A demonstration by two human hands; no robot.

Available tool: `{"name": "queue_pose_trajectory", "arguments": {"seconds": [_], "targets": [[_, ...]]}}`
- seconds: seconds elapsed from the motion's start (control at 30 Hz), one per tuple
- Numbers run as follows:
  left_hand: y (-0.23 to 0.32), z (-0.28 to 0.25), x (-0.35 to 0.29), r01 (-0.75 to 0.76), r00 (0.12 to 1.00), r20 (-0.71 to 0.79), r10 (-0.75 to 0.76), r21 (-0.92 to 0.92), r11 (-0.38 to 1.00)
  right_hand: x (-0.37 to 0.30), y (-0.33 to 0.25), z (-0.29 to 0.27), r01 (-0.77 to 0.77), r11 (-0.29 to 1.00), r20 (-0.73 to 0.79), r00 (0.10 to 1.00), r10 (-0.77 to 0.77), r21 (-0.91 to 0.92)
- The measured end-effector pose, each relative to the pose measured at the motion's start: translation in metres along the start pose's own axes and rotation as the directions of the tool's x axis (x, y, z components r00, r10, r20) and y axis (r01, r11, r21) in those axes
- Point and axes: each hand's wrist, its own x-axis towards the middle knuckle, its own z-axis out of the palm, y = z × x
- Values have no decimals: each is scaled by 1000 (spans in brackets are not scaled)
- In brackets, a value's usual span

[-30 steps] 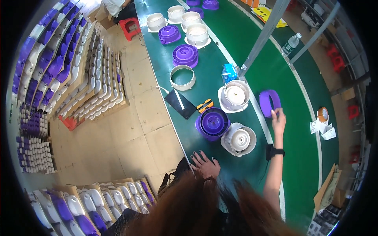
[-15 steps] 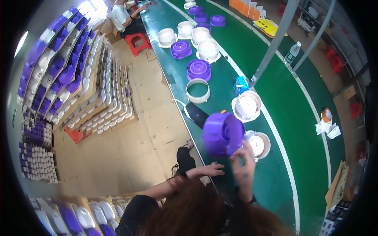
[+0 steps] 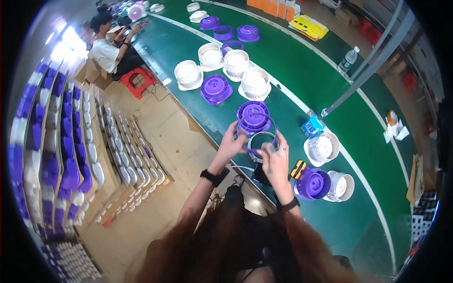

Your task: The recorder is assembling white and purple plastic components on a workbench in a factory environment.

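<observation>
Between my two hands is a thin purple ring (image 3: 254,152), held up over the near side of the green table. The fingers of my left hand (image 3: 230,145) are closed on its left side. My right hand (image 3: 276,159) pinches its right side. Just behind it, partly covered, lies a white ring (image 3: 262,136), with a round purple housing (image 3: 254,113) beyond. To the right of my right hand, another purple housing (image 3: 312,184) rests against a white housing (image 3: 340,186). A black object (image 3: 262,175) with a white cable lies partly hidden below my hands.
Several white housings (image 3: 255,84) and purple ones (image 3: 216,89) stand farther along the table (image 3: 302,89). A yellow-and-black item (image 3: 298,169), a blue packet (image 3: 312,126) and a metal post (image 3: 363,70) are on the right. A person (image 3: 108,52) sits far left near filled racks (image 3: 61,141).
The purple housing that was in my right hand now stands on the table beside a white one. Both hands have moved forward and hold a purple ring. The view has shifted.
</observation>
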Motion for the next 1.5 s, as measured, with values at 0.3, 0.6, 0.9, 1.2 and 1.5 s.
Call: {"name": "queue_pose_trajectory", "arguments": {"seconds": [0.3, 0.6, 0.9, 1.2, 1.5], "targets": [[-32, -6, 129, -193, 916, -250, 314, 410, 892, 54, 90, 94, -426, 805, 24, 889, 457, 413], [-67, -18, 161, -138, 945, -205, 256, 460, 877, 56, 103, 110, -528, 829, 78, 849, 523, 184], [-56, -15, 166, -135, 967, -148, 208, 395, 909, 62, 112, 115, -473, 821, -2, 866, 500, 320], [-66, -23, 175, -192, 950, -150, 273, 409, 892, 65, 98, 115, -559, 785, 59, 822, 566, 266], [-49, -18, 170, -151, 974, -102, 202, 372, 916, 63, 100, 116, -440, 866, -95, 877, 472, 236]]}}
